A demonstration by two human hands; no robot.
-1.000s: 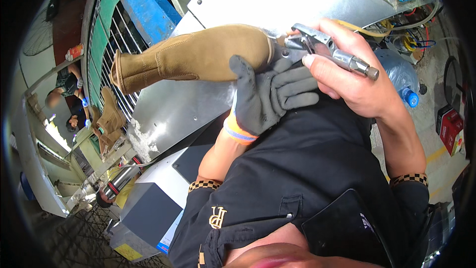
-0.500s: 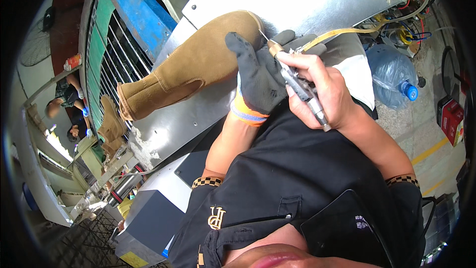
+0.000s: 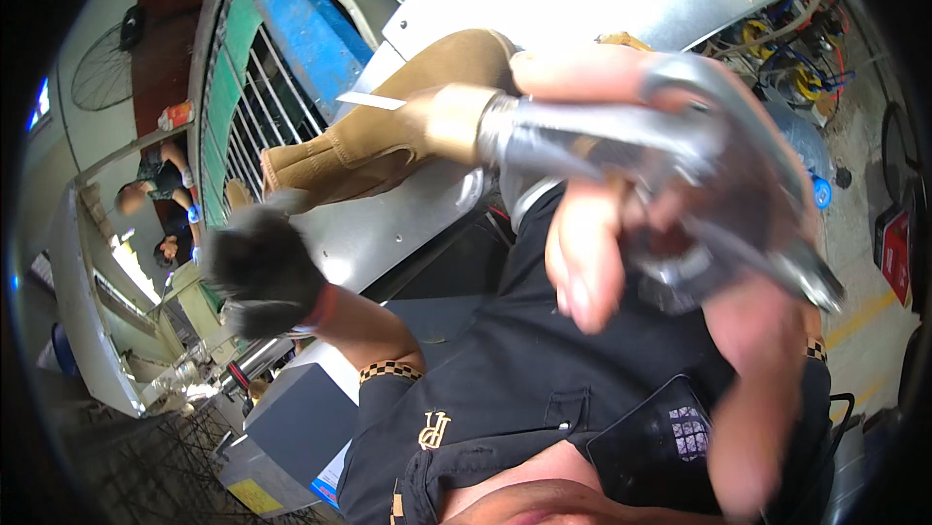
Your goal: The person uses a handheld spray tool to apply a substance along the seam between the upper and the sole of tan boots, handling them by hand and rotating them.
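My right hand [image 3: 592, 243] is raised close to the camera, its bare fingers wrapped round a metal hand tool with a brass-coloured nose and a lever [image 3: 602, 132]. A thin pale tip sticks out of the nose, pointing left; motion blurs the tool, so I cannot tell its exact kind. Behind it a tall tan suede boot [image 3: 374, 151] lies on its side on the metal table [image 3: 388, 234]. My left hand [image 3: 262, 268], in a dark grey glove, is off to the left near the boot's shaft opening. Its fingers are smeared by motion.
Blue and green metal panels with a barred rack [image 3: 262, 88] stand beyond the boot. Two people [image 3: 150, 195] are in the left background. A large clear water bottle [image 3: 811, 161] stands on the floor at right, below tangled hoses and wires [image 3: 806, 49].
My left hand has left the boot's foot end and moved left and nearer. My right hand has brought the tool up toward the camera, away from the boot. The boot stays lying on the table.
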